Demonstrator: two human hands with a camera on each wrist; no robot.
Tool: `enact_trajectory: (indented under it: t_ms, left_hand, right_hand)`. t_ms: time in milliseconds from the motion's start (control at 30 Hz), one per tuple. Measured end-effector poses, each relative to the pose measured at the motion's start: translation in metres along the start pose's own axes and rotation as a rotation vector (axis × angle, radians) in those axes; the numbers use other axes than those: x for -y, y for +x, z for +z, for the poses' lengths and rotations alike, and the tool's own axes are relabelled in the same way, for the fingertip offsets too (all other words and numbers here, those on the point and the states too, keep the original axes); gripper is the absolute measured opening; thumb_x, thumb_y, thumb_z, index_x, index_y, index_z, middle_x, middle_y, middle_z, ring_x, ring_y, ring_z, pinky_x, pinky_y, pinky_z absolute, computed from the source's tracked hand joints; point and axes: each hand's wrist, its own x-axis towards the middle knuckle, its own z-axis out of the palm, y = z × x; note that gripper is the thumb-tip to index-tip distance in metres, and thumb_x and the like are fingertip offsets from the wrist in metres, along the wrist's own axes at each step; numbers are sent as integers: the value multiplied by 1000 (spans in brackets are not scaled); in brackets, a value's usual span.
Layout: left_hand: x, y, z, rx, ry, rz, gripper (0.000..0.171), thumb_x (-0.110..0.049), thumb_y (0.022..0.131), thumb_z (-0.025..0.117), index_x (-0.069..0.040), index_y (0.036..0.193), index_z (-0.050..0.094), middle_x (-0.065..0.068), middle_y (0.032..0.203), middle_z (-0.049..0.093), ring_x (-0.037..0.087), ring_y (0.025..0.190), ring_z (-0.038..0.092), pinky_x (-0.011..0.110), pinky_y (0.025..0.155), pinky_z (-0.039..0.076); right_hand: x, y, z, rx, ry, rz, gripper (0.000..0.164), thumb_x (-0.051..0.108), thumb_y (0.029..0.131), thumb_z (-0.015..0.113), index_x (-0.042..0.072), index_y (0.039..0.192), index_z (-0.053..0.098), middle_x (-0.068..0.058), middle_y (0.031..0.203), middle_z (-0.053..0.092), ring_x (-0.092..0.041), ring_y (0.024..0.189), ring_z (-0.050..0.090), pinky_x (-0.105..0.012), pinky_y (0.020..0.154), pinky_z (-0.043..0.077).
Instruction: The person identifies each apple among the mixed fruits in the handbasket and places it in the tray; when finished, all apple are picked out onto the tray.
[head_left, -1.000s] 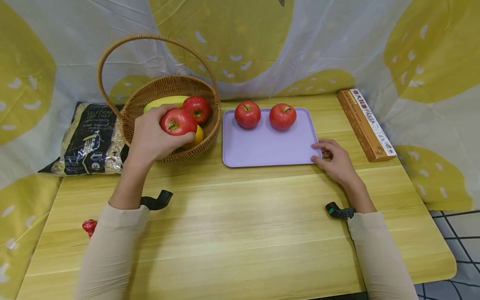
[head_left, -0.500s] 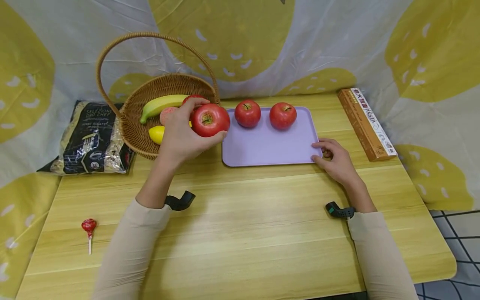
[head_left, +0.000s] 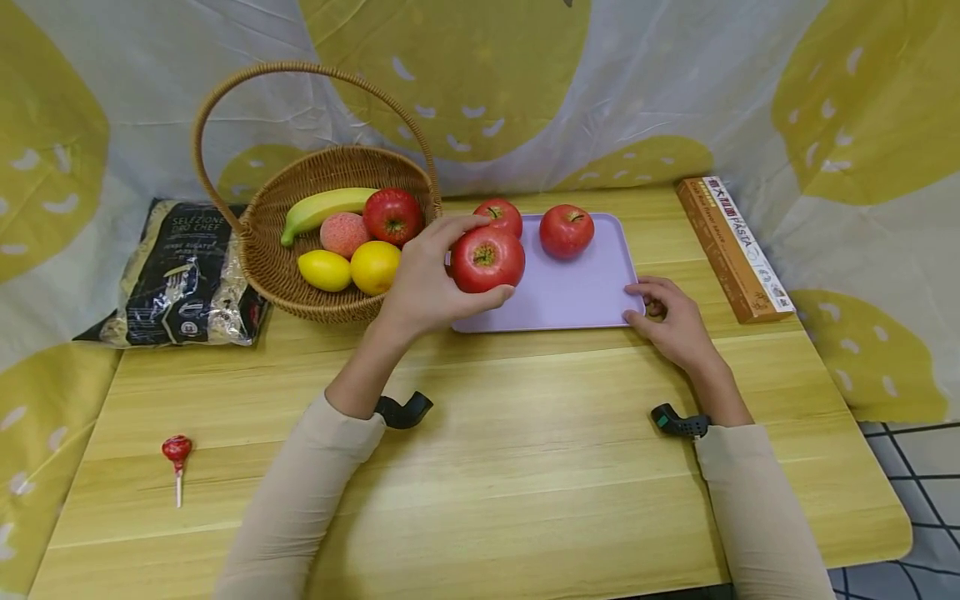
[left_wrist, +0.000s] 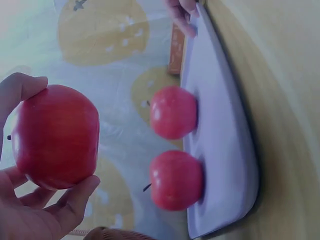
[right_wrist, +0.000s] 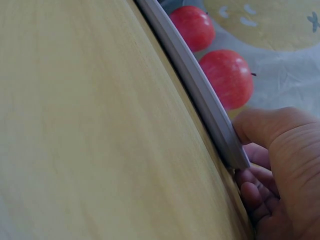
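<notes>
My left hand (head_left: pixel 423 283) grips a red apple (head_left: pixel 487 260) between thumb and fingers, raised above the left part of the lilac tray (head_left: pixel 573 292). In the left wrist view the held apple (left_wrist: pixel 57 137) is apart from the tray. Two more red apples stand along the tray's back side: a right one (head_left: pixel 566 232) and a left one (head_left: pixel 502 213), partly hidden behind the held apple in the head view. At the tray's right front corner my right hand (head_left: pixel 670 323) pinches the rim, its thumb over the edge and fingers at the outside in the right wrist view.
A wicker basket (head_left: pixel 273 287) with a tall handle holds a banana (head_left: pixel 330 206), a peach (head_left: pixel 345 234), an apple (head_left: pixel 393 215) and two yellow fruits. Left of it lies a pasta bag (head_left: pixel 191 275). A lollipop (head_left: pixel 177 450) lies front left; a pasta box (head_left: pixel 733 248) lies right.
My left hand has carried the apple out from over the basket, rightward to above the tray. The basket's fruits have come into view. My right hand and the tray have stayed put.
</notes>
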Motion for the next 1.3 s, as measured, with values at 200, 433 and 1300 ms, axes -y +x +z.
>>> enact_trajectory:
  t_ms: [200,433,1300]
  left_hand:
    - [4,-1,19,89,36,-85,77,-56,72,87,-28,138,61,-6,131,66,15,115,58,44,103,47]
    - [17,1,34,106,-2,-182,73,-54,72,88,-29,134,61,-7,122,68,15,109,60,39,95,54]
    - [53,7,62,170,93,-342,79,-49,79,84,-20,146,52,6,140,60,29,125,54,49,109,46]
  right_hand:
    - [0,0,0,4,-2,10,41,22,96,73,8,134,67,-11,151,52,-22,104,48,-22,82,37]
    - [1,1,2,-4,-1,-11,42,19,95,74,6,134,67,-14,150,52,-23,104,52,-19,82,38]
    - [-4,1,1,-12,-6,-6,41,21,94,74,7,132,68,-13,148,54,-22,103,51,-21,82,38]
